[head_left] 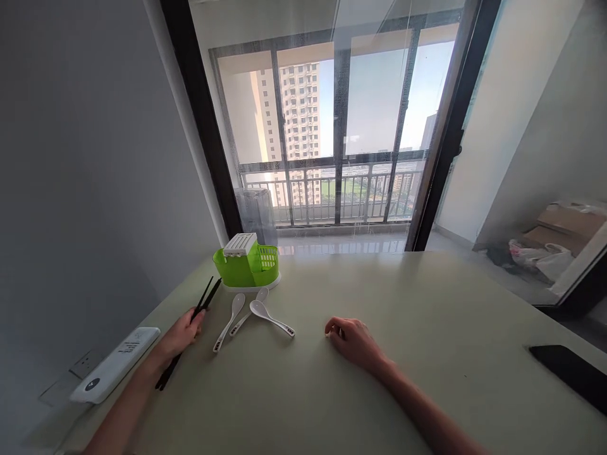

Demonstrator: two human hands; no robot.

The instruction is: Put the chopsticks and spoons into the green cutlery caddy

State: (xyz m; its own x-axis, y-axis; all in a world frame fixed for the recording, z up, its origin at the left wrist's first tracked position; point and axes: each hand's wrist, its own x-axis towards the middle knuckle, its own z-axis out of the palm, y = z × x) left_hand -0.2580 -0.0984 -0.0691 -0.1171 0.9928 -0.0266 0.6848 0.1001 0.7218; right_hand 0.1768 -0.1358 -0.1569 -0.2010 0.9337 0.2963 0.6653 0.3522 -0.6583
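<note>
While a tall window fills the background, a pale green tabletop spreads across the foreground. Along its left edge lies a long white device; at its right edge lies a flat black object, too plain to identify. Near the far left corner stands a bright green cutlery caddy, with a slotted white top over its left part and an open mesh basket at its right end. Its long side runs roughly along the far edge.

Two bare hands rest at the table. The left hand, toward the left edge, is closed around black chopsticks. The right hand, near the middle of the tabletop, is loosely half-curled, with nothing visible in it, and lies well apart from the caddy.

The chopsticks slant from the near left toward the far right, their upper ends spread slightly and reaching just beside the caddy's left end. So the caddy lies ahead and to the right of the left hand, clearly the nearer one.

Between the hands, in front of the caddy, lie three white spoons. The rightmost spoon's handle angles toward the right hand without touching it.
</note>
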